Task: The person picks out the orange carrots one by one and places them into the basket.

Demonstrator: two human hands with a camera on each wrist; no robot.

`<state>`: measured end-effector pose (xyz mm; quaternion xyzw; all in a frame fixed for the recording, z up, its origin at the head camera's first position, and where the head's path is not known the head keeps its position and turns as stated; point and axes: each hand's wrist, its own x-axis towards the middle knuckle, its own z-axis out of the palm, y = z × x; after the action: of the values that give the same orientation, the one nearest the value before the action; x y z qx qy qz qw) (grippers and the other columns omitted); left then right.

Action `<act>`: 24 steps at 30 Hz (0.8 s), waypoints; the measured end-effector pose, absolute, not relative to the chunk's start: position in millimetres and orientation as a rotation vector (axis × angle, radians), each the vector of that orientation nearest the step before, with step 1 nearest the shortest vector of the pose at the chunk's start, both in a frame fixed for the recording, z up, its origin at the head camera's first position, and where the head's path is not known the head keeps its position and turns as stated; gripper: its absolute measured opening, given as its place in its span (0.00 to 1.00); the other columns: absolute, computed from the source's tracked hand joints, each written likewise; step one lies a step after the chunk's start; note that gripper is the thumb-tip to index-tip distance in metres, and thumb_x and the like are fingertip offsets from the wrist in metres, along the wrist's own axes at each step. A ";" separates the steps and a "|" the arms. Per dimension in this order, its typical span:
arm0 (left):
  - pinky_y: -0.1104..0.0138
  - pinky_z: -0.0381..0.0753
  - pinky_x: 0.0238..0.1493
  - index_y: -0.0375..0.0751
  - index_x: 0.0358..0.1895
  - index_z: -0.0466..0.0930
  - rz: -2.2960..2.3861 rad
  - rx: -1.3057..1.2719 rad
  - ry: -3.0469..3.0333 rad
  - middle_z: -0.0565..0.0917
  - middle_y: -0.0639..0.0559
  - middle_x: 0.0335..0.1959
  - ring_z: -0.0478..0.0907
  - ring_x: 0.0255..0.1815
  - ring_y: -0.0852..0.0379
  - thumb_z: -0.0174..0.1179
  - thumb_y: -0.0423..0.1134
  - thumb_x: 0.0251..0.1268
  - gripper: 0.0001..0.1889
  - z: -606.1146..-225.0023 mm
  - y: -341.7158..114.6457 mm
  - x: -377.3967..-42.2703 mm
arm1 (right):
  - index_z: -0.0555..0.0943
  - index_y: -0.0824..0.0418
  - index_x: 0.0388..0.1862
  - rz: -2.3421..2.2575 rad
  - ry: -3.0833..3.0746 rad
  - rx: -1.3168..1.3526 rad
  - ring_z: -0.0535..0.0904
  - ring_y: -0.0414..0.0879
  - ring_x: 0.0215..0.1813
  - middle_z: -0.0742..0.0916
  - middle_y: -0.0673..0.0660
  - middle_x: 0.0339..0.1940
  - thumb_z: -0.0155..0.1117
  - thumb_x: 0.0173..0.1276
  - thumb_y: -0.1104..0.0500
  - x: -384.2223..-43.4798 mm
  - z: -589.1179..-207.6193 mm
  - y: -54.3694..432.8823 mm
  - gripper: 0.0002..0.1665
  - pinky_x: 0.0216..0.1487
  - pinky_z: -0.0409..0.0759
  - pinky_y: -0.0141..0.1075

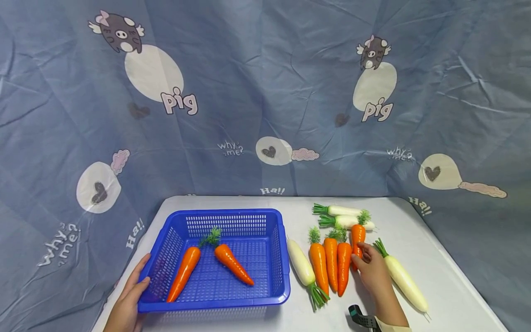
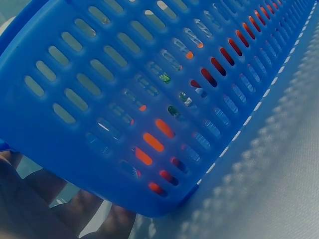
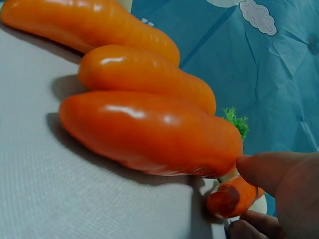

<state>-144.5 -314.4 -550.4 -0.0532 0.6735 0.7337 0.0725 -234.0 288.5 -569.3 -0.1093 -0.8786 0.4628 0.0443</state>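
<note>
My left hand [image 1: 126,302] holds the near left side of a blue plastic basket [image 1: 215,304]; in the left wrist view its fingers lie along the rim, over the slotted wall [image 2: 75,99]. Two orange carrots [image 1: 185,272] [image 1: 234,263] with leafy green tops lie inside the basket. On the right, my right hand [image 1: 373,272] pinches another carrot [image 1: 357,234] between thumb and fingers, seen end-on as a small carrot [image 3: 234,196] in the right wrist view. Just left of it, three carrots [image 1: 318,265] [image 1: 330,263] [image 1: 344,267] lie side by side, tips toward me.
A white radish [image 1: 301,263] lies between basket and carrots, another radish [image 1: 406,286] right of my right hand. Two more radishes [image 1: 344,211] [image 1: 346,222] lie behind the carrots. A blue patterned cloth [image 1: 265,101] hangs behind the white table [image 1: 452,276].
</note>
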 end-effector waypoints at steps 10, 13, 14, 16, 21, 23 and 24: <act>0.70 0.79 0.54 0.69 0.86 0.33 2.207 -0.145 2.027 0.39 0.47 0.83 0.72 0.58 0.80 0.33 0.49 0.89 0.32 -551.0 -316.3 -144.5 | 0.68 0.69 0.75 1.348 -2.675 -0.399 0.78 0.66 0.66 0.78 0.74 0.68 0.66 0.74 0.61 -238.6 -576.3 290.3 0.35 0.67 0.74 0.57; 0.70 0.79 0.53 0.70 0.86 0.33 2.202 -0.158 2.028 0.37 0.45 0.84 0.71 0.57 0.81 0.33 0.49 0.89 0.31 -550.4 -316.7 -144.4 | 0.67 0.69 0.75 1.318 -2.672 -0.414 0.78 0.66 0.66 0.79 0.74 0.67 0.65 0.73 0.62 -239.0 -576.4 289.4 0.35 0.66 0.75 0.57; 0.70 0.79 0.53 0.69 0.86 0.33 2.198 -0.159 2.032 0.36 0.44 0.84 0.71 0.57 0.81 0.33 0.49 0.89 0.31 -550.1 -316.7 -144.6 | 0.67 0.70 0.75 1.310 -2.671 -0.418 0.78 0.66 0.65 0.79 0.74 0.66 0.64 0.73 0.62 -238.8 -576.2 289.0 0.35 0.66 0.75 0.57; 0.71 0.79 0.53 0.69 0.86 0.33 2.188 -0.168 2.040 0.34 0.42 0.84 0.71 0.57 0.81 0.33 0.49 0.89 0.31 -549.3 -316.4 -144.8 | 0.67 0.70 0.75 1.289 -2.670 -0.431 0.78 0.66 0.65 0.79 0.74 0.66 0.63 0.73 0.62 -238.2 -575.0 287.9 0.35 0.65 0.76 0.57; 0.74 0.77 0.53 0.69 0.86 0.32 2.155 -0.176 2.072 0.29 0.37 0.86 0.65 0.59 0.78 0.32 0.49 0.89 0.31 -548.0 -315.1 -144.9 | 0.67 0.69 0.75 1.300 -2.659 -0.477 0.77 0.68 0.67 0.78 0.74 0.68 0.61 0.73 0.63 -236.0 -571.9 287.8 0.33 0.65 0.76 0.59; 0.74 0.77 0.52 0.68 0.86 0.32 2.155 -0.170 2.078 0.29 0.38 0.86 0.64 0.59 0.78 0.32 0.49 0.89 0.31 -548.4 -314.9 -144.7 | 0.66 0.68 0.76 1.338 -2.646 -0.497 0.76 0.68 0.69 0.77 0.75 0.70 0.60 0.73 0.63 -235.0 -570.9 288.9 0.34 0.67 0.75 0.59; 0.74 0.77 0.53 0.68 0.86 0.32 2.160 -0.165 2.080 0.29 0.38 0.86 0.64 0.59 0.78 0.32 0.49 0.89 0.32 -548.9 -315.0 -144.8 | 0.66 0.68 0.76 1.357 -2.637 -0.507 0.75 0.68 0.69 0.77 0.75 0.70 0.60 0.73 0.63 -234.9 -571.0 289.7 0.34 0.66 0.76 0.58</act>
<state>-144.8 -315.0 -548.9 -0.0547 0.6910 0.7175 0.0694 -234.9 289.7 -571.0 -0.1683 -0.8745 0.4501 0.0665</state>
